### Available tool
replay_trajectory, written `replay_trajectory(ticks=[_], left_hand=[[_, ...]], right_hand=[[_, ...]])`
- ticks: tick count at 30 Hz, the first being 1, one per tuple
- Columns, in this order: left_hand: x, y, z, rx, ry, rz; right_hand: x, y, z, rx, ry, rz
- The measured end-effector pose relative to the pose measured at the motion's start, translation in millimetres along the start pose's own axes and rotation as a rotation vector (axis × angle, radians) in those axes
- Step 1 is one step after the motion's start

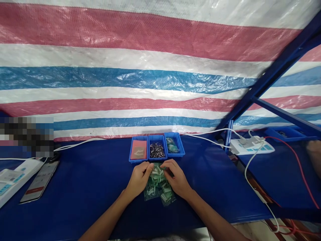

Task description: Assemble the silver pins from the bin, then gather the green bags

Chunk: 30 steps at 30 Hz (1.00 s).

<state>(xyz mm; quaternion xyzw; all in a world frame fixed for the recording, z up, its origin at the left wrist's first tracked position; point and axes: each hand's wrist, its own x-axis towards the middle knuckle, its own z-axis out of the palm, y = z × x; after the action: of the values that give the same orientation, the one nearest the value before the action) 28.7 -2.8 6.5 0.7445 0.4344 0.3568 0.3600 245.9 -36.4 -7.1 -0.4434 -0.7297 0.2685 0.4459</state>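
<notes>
A pile of small green transparent bags (pixel 158 187) with white parts inside lies on the blue table (pixel 87 180). My left hand (pixel 138 179) and my right hand (pixel 177 179) rest on either side of the pile, fingers curled and pinching one bag at its top. Just behind stand three small blue trays: the left tray (pixel 138 149) holds a reddish packet, the middle tray (pixel 156 150) holds dark metal pins, the right tray (pixel 174 145) holds green bags.
A phone (pixel 40 180) and a white power strip (pixel 10 182) lie at the left. Another white power strip (pixel 252 146) with white and red cables sits at the right by a blue metal frame (pixel 271 73). A striped tarp (pixel 125 67) hangs behind.
</notes>
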Motion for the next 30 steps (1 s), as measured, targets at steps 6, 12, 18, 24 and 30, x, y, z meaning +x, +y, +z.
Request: replay_trajectory(ticks=[6, 12, 18, 24, 30], left_hand=[[0.5, 10.7, -5.5, -0.021, 0.014, 0.059], [0.0, 2.8, -2.4, -0.047, 0.055, 0.130], [-2.5, -3.4, -1.7, -0.012, 0.006, 0.201], [-4.6, 3.0, -2.6, 0.055, -0.013, 0.105], [-5.1, -2.0, -0.5, 0.009, 0.021, 0.035]], right_hand=[[3.1, -4.3, -2.2, 0.027, 0.019, 0.007], [1.6, -1.7, -1.3, 0.096, -0.019, 0.153], [-0.9, 1.4, 0.1, 0.047, -0.042, 0.110], [-1.9, 2.0, 1.6, 0.042, 0.016, 0.131], [-5.5, 6.4, 3.7, 0.047, 0.106, 0.129]])
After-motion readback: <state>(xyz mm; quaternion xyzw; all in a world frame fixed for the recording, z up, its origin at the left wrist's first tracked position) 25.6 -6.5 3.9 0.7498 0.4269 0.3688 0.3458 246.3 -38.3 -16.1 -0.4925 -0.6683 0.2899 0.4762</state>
